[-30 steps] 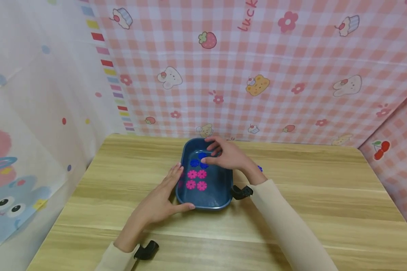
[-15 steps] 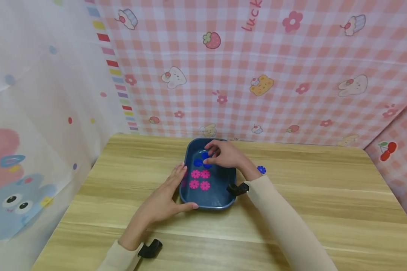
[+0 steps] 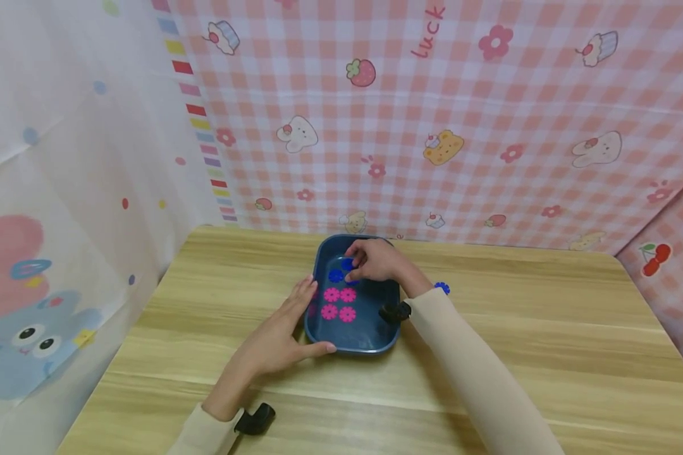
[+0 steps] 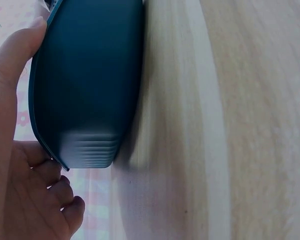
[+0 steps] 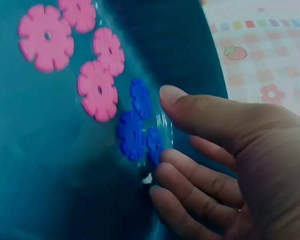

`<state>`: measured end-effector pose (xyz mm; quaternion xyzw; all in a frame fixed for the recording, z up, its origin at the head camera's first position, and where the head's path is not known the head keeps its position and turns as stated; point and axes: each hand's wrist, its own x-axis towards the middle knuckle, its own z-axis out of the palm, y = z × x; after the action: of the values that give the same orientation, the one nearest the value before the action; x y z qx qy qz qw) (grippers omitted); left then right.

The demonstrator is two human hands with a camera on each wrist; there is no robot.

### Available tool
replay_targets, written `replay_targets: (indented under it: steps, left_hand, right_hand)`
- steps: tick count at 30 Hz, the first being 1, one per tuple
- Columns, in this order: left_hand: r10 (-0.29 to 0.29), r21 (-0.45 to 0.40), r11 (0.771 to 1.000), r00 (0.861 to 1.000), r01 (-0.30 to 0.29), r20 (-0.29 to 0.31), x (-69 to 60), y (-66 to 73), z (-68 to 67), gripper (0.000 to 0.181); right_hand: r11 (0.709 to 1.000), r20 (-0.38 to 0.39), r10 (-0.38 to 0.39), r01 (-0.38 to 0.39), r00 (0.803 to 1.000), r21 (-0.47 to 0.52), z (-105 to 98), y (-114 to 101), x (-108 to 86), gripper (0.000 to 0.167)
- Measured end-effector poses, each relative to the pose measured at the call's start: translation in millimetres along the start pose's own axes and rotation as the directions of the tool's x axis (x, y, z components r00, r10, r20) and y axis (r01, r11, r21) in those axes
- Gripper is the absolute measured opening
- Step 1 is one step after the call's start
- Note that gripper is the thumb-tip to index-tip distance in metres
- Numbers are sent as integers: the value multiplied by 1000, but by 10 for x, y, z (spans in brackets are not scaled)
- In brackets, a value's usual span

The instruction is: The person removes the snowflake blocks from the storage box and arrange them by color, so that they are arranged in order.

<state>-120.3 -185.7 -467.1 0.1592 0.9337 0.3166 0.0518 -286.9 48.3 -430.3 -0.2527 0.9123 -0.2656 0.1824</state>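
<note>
A dark blue rectangular tray (image 3: 370, 338) stands on the table, with several pink notched flower-shaped discs (image 3: 348, 314) lying flat in it. Three blue discs of the same shape (image 5: 131, 135) lie behind them, near the tray's far end. My left hand (image 3: 276, 341) rests at the tray's near left corner, straight fingers along the left side and thumb on the front rim. Above the blue discs hovers my right hand (image 3: 375, 260), thumb and fingers apart with nothing visible between them. Its fingertips are very near one blue disc; contact cannot be told.
One more blue disc (image 3: 442, 288) lies on the wooden table (image 3: 518, 341) right of the tray, partly behind the right forearm. A checked pink cloth (image 3: 330, 158) hangs behind the table, and a white patterned cloth (image 3: 91, 170) hangs at the left.
My right wrist has shifted slightly left over the tray, and its fingers have drawn in a little closer above the blue discs. The left hand keeps its place on the tray. The head view has shifted slightly.
</note>
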Motion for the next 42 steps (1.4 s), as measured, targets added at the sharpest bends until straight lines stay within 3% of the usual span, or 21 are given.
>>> replay_targets:
  steps: [10, 19, 35, 42]
  left_hand:
    - [-18, 7, 1000, 1000, 18, 2, 2, -8, 6, 122]
    - [-7, 6, 1000, 1000, 7, 0, -2, 12, -9, 121]
    - [-15, 12, 1000, 1000, 15, -3, 7, 30, -12, 120]
    - [-3, 6, 1000, 1000, 3, -2, 2, 20, -15, 121]
  right_hand:
    - [994, 67, 76, -70, 995, -86, -18, -34, 85, 42]
    - [991, 103, 82, -69, 991, -117, 15, -38, 121, 28]
    - [992, 71, 43, -35, 997, -119, 49, -7, 116, 23]
    - [999, 48, 25, -23, 999, -35, 42, 5, 86, 12]
